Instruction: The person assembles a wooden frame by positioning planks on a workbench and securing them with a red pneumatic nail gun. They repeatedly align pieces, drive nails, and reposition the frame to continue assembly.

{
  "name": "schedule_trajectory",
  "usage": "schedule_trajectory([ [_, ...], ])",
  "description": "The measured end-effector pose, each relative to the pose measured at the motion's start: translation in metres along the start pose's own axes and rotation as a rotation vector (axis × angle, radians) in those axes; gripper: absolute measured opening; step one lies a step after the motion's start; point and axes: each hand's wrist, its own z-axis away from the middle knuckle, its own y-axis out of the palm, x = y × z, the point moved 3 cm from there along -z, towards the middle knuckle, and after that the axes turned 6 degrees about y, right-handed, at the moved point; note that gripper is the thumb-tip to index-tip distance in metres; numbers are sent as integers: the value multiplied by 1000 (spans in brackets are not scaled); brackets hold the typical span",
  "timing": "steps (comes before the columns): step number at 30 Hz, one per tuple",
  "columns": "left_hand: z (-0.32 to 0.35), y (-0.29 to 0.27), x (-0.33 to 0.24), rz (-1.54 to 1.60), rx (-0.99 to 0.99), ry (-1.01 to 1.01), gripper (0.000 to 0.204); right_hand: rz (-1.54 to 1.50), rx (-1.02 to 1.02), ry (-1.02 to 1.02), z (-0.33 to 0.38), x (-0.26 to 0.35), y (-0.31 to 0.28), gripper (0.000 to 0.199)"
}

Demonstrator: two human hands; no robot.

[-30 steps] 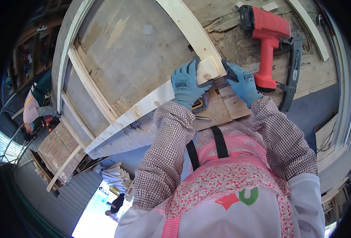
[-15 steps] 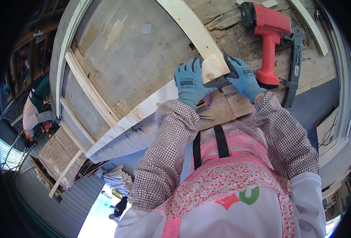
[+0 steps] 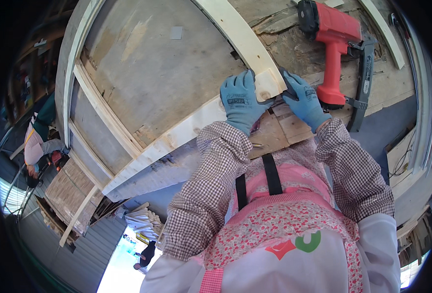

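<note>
Both of my hands wear blue gloves and meet at the corner where two pale wooden slats join. My left hand [image 3: 241, 101] presses flat on the long slat [image 3: 177, 136] that runs down to the left, fingers against the joint. My right hand [image 3: 304, 101] grips the end of the other slat [image 3: 240, 36], which runs up and away, at its corner [image 3: 269, 84]. Under the slats lies a large worn plywood board [image 3: 157, 73]. A red nail gun [image 3: 334, 53] with a dark magazine lies just right of my right hand.
Further slats [image 3: 101, 115] frame the board's left side. Another person [image 3: 38, 141] bends over a wooden pallet [image 3: 72, 195] at the far left. A stack of thin wood pieces [image 3: 142, 219] lies below. A loose slat [image 3: 381, 31] rests at the top right beside cables [image 3: 401, 156].
Both hands have stayed at the slat corner, with only small shifts of the fingers. The view has shifted slightly.
</note>
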Motion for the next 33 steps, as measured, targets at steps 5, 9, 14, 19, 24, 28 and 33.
schedule_trajectory([
  [5,0,4,2,32,11,-1,75,-11,-33,27,1,-5,3,55],
  [9,-1,-1,0,28,29,-13,75,-81,-19,25,0,-3,2,56],
  [14,0,-5,3,8,58,-2,73,-109,44,62,-2,7,-4,56],
  [19,-15,-22,-8,-83,-42,113,67,180,121,-22,-3,9,-12,57],
  [24,1,-5,8,56,21,8,68,15,-329,-251,-57,76,-129,38],
  [28,2,-5,8,71,20,1,71,304,-309,113,-160,25,-201,40],
  [33,0,-8,6,72,64,4,76,852,-84,346,-228,23,-188,45],
])
